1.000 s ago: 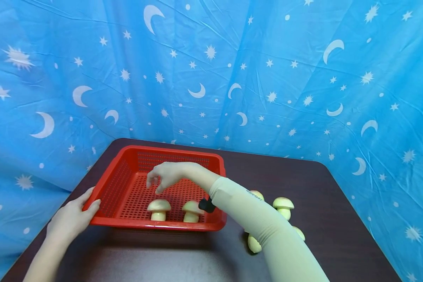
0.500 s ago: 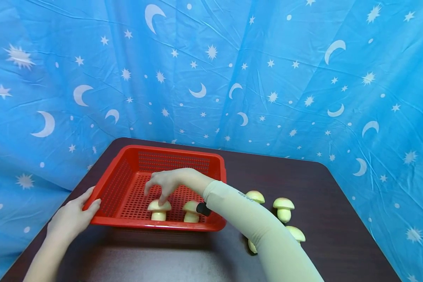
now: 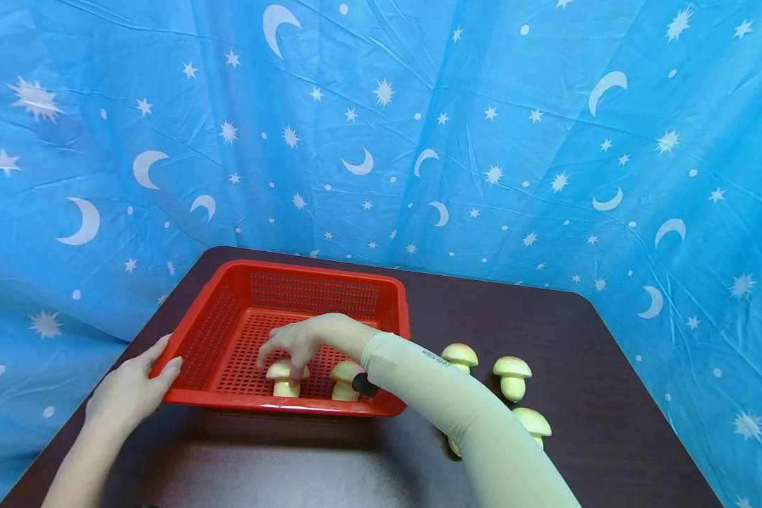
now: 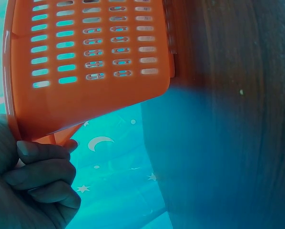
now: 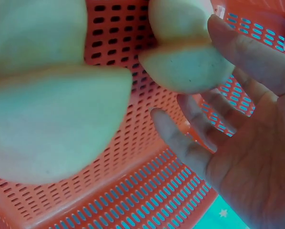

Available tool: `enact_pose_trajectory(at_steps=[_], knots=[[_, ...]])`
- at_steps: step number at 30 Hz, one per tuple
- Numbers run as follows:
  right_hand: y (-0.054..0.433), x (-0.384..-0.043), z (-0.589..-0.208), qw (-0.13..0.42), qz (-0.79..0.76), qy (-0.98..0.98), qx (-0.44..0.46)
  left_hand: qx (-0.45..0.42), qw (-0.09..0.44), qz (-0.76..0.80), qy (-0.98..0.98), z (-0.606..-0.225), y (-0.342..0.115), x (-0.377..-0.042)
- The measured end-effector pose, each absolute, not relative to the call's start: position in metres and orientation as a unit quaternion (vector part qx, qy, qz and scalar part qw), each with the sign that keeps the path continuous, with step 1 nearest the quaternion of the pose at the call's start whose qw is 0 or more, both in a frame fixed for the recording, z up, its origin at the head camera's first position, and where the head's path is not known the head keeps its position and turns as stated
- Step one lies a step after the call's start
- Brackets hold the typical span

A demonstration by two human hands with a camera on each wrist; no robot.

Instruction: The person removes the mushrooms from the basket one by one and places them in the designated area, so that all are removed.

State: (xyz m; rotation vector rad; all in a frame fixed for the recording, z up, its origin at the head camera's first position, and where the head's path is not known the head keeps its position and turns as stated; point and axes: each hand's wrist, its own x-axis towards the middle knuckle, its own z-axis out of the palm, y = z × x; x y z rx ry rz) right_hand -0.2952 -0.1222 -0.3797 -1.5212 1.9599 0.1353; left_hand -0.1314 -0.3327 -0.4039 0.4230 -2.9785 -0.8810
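Red basket (image 3: 208, 344), head view: a mushroom (image 3: 282, 372) stands inside at six o'clock, under the right hand (image 3: 300, 341). Left wrist: the left hand (image 4: 35, 179) clamps the basket. Right wrist: fingers (image 5: 178, 136) curve apart near the cap (image 5: 183, 71); probably light, firm, smooth, best pinched there.

Can pass over left half of basket (image 3: 231, 346); blocked at front by rim (image 3: 254, 405), at right by mushroom (image 3: 343, 382) and sleeve (image 3: 466, 406).
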Motion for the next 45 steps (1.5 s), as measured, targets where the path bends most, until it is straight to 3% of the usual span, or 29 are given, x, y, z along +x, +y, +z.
enact_pose_trajectory(at_steps=[7, 18, 29, 45], knots=[[-0.124, -0.295, -0.387, 0.324, 0.061, 0.73, -0.599, 0.138, 0.0, -0.28, -0.95, -0.404, -0.333, -0.132], [-0.121, -0.293, -0.387, 0.362, 0.024, 0.748, -0.555, 0.134, 0.008, -0.277, -0.951, -0.404, -0.333, -0.132], [-0.111, -0.3, -0.374, 0.335, 0.037, 0.753, -0.565, 0.136, 0.004, -0.275, -0.952, -0.405, -0.333, -0.133], [-0.086, -0.318, -0.327, 0.303, -0.032, 0.779, -0.548, 0.129, 0.014, -0.276, -0.952, -0.406, -0.335, -0.133]])
